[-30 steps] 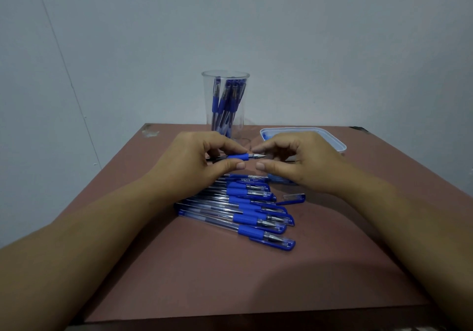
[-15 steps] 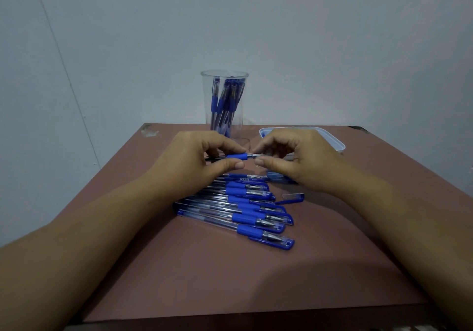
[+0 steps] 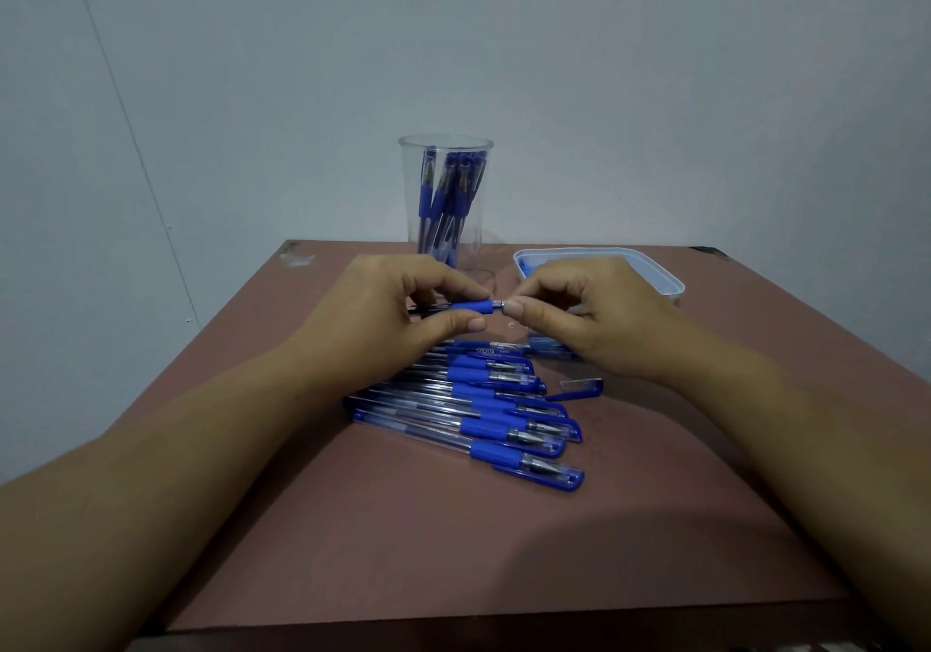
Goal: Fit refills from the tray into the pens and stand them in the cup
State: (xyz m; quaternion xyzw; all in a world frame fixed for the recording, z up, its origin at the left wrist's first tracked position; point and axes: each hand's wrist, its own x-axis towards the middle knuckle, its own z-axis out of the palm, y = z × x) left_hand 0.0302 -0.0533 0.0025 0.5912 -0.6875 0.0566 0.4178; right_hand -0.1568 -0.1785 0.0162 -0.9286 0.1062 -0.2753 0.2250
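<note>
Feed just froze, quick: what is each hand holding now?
Left hand: fingers grip the pen by its blue sleeve.
Right hand: fingers pinch its metal tip.

A cup [image 3: 481, 238] of pens [image 3: 443, 198] stood at the back of the table [image 3: 453, 550], the tray [image 3: 665, 281] to its right. Before the cup lay a row of pens [image 3: 483, 429], a loose cap [image 3: 579, 389] just right of it, one held pen [image 3: 471, 306] above the row.

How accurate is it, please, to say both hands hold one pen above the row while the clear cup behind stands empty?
The cup is not empty: the head view shows blue pens standing in it. The left hand and right hand do hold one pen above the row.
</note>
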